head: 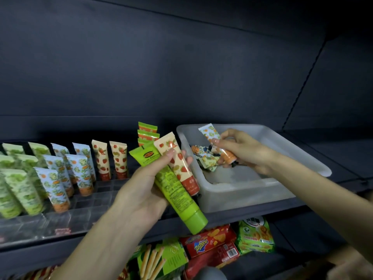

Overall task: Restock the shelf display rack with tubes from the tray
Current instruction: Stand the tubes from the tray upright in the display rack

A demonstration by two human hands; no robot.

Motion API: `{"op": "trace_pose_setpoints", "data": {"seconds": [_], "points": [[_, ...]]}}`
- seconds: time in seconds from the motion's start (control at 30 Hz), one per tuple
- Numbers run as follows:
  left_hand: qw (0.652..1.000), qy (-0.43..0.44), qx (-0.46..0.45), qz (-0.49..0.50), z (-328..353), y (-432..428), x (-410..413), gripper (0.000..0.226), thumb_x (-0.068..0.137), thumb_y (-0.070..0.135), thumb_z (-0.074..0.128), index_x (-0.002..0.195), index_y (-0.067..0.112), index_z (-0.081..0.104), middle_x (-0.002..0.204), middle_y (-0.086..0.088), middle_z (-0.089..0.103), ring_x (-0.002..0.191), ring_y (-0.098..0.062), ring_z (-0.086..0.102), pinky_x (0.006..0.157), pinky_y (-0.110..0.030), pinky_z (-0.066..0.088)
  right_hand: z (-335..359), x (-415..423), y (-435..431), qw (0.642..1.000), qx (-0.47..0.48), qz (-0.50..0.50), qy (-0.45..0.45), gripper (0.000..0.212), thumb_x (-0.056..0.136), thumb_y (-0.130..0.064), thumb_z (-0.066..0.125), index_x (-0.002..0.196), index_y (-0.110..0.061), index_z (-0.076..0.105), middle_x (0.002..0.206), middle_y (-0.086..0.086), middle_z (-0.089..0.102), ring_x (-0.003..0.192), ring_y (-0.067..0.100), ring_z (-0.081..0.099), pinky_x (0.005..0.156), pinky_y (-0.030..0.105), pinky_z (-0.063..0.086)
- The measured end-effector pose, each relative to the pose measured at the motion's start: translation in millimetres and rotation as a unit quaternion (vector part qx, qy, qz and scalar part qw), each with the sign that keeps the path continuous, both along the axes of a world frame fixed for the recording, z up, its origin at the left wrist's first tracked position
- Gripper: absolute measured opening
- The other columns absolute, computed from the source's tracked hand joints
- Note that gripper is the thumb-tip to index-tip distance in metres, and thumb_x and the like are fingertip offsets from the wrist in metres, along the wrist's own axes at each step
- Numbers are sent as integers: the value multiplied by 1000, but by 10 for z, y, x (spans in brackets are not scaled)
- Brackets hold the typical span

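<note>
My left hand [145, 184] grips two tubes in front of the shelf: a green tube [177, 197] with its cap pointing down and a cream strawberry-print tube [177, 158]. My right hand [244, 152] holds a pale blue tube with an orange cap [212, 136] above the white plastic tray [252, 188]. Several more tubes [205, 158] lie in the tray. The clear display rack [96, 199] on the left holds rows of upright green, blue and strawberry tubes, and green-and-orange tubes [147, 131] stand at its right end.
The dark shelf [333, 158] runs right past the tray, with a dark back wall above. On the shelf below lie snack packs: a red cracker box [210, 247], a green biscuit pack [256, 237] and a box of biscuit sticks [157, 257].
</note>
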State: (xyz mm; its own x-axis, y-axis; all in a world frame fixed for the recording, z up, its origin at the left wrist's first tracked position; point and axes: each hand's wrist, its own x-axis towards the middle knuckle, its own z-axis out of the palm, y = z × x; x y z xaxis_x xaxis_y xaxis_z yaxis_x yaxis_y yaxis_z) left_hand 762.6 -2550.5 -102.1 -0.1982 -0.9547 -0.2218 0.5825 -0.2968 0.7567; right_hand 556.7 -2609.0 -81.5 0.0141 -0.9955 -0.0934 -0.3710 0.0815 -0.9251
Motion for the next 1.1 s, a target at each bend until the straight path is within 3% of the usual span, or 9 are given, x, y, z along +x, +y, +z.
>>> {"op": "trace_pose_setpoints", "data": {"seconds": [0.17, 0.3, 0.37, 0.53, 0.67, 0.77, 0.87, 0.97, 1.1], "points": [[1000, 2, -22, -1, 14, 78, -30, 12, 88, 14, 63, 96, 7, 68, 112, -19, 69, 100, -29, 69, 79, -38, 56, 138, 233, 499, 990, -38, -9, -139, 9, 94, -20, 55, 99, -13, 57, 76, 4, 54, 49, 11, 53, 43, 19, 40], [1000, 1, -26, 1, 58, 138, -61, 18, 81, 12, 68, 98, 6, 72, 96, -13, 75, 87, -23, 72, 67, -32, 59, -4, 384, 775, 962, -24, 1, -271, 20, 88, -6, 53, 106, -7, 63, 78, 11, 66, 56, 17, 58, 51, 22, 45], [999, -19, -29, 3, 61, 153, -72, 18, 82, 14, 69, 97, 6, 71, 97, -13, 75, 83, -23, 71, 66, -32, 59, -78, 434, 878, 953, -48, 10, -299, 32, 78, -10, 57, 109, -6, 63, 83, 11, 70, 63, 17, 62, 54, 23, 48], [999, -26, -38, 12, 65, 189, -81, 19, 81, 16, 70, 99, 8, 72, 98, -12, 75, 84, -23, 72, 66, -32, 59, -161, 519, 1021, 934, -135, 16, -330, 57, 62, -30, 77, 113, -9, 66, 107, 15, 69, 89, 22, 68, 78, 25, 55], [999, -10, -38, 9, 76, 193, -97, 21, 86, 15, 67, 105, 7, 71, 101, -14, 74, 84, -24, 72, 65, -34, 61, -168, 573, 1077, 933, -142, -25, -330, 42, 57, -29, 79, 96, -14, 71, 99, 13, 72, 87, 23, 71, 72, 23, 56], [999, 9, -30, -8, 62, 199, -111, 31, 87, 21, 65, 114, 7, 68, 106, -14, 73, 95, -28, 71, 73, -39, 60, -182, 600, 1108, 940, -138, -35, -310, 53, 51, -41, 86, 94, -15, 70, 97, 14, 73, 89, 27, 72, 75, 28, 58], [999, 18, -21, -18, 45, 222, -125, 35, 88, 27, 64, 116, 7, 67, 106, -13, 73, 91, -26, 72, 70, -38, 60, -177, 590, 1110, 942, -115, -70, -307, 42, 62, -27, 73, 98, -9, 63, 90, 13, 74, 85, 26, 72, 82, 35, 58], [999, 17, -27, -17, 41, 244, -150, 36, 85, 27, 65, 114, 5, 66, 103, -15, 74, 76, -24, 72, 65, -38, 60, -166, 599, 1123, 946, -98, -76, -298, 35, 68, -20, 67, 99, -5, 62, 88, 13, 74, 83, 25, 72, 75, 32, 59], [999, 10, -50, -7, 53, 265, -192, 42, 76, 24, 68, 110, 0, 66, 101, -18, 73, 77, -26, 71, 64, -40, 61, -150, 623, 1148, 960, -103, -90, -246, 30, 69, -22, 69, 95, -8, 68, 84, 10, 74, 75, 16, 69, 62, 23, 55]]}}
